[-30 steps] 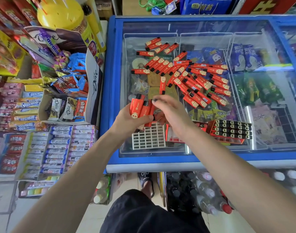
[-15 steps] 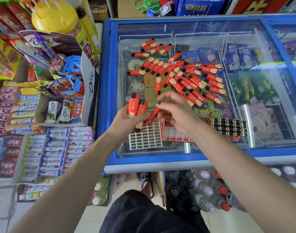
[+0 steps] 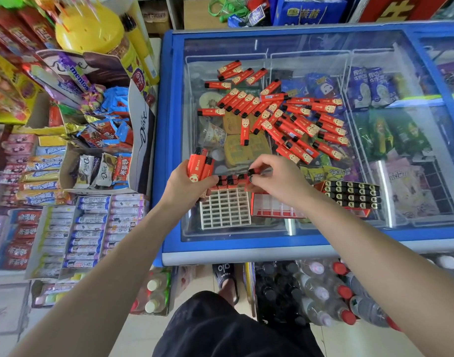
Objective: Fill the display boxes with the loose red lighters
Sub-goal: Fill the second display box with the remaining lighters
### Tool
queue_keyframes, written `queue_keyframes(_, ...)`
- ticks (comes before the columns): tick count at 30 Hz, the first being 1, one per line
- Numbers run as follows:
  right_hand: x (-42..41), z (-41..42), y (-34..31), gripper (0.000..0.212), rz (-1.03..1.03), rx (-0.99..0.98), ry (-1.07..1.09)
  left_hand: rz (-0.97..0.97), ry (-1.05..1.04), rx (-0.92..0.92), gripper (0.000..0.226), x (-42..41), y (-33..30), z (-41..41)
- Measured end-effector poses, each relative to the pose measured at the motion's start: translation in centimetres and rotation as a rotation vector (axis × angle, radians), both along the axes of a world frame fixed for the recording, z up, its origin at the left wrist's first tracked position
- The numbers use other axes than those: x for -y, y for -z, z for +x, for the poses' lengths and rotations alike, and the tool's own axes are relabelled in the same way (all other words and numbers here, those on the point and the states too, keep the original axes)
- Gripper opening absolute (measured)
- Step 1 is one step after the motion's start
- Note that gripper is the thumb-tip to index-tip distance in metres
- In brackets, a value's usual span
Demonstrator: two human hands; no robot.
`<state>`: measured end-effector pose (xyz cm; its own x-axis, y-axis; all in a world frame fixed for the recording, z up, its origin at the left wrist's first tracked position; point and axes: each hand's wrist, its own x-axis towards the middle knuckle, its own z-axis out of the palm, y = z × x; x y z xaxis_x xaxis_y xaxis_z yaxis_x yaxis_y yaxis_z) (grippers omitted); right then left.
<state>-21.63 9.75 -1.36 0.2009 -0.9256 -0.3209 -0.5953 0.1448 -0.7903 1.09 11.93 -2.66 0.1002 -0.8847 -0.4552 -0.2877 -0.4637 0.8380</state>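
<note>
Over the white gridded tray (image 3: 224,211) on the freezer's glass lid (image 3: 311,228), my right hand (image 3: 277,181) has come down from half a second ago and pinches a lighter's black cap (image 3: 252,172) at the far row. My left hand (image 3: 187,184) clenches slick red lighters (image 3: 199,167); loose red lighters (image 3: 285,117) sprawl beyond, beside the full box (image 3: 350,195).

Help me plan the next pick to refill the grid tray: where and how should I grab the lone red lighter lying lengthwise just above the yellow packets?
Pinch the lone red lighter across its long flat sides near mid-body, coming straight down from above. It lies flat on the glass freezer lid, black cap toward you, with clear glass on both sides for fingers.
</note>
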Motion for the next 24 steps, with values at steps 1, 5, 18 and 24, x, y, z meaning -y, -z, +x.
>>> queue_keyframes(1,-0.1,0.1,0.4,0.011,-0.07,-0.055,-0.032,0.004,-0.007,0.004,0.027,0.0,0.0,0.0)
queue_keyframes(5,-0.5,0.3,2.1,0.02,-0.399,-0.341,-0.203,0.023,-0.051,-0.043,0.029,-0.2,0.2,-0.1)
queue_keyframes(18,-1.3,1.3,4.9,0.026,-0.706,-0.431,-0.259,0.062,-0.076,-0.259,0.024,-0.6,-0.2,-0.8)
queue_keyframes(24,-1.5,1.4,5.3,0.025,-0.766,-0.425,-0.279,0.09,-0.083,-0.276,0.024,-0.7,0.2,-1.0)
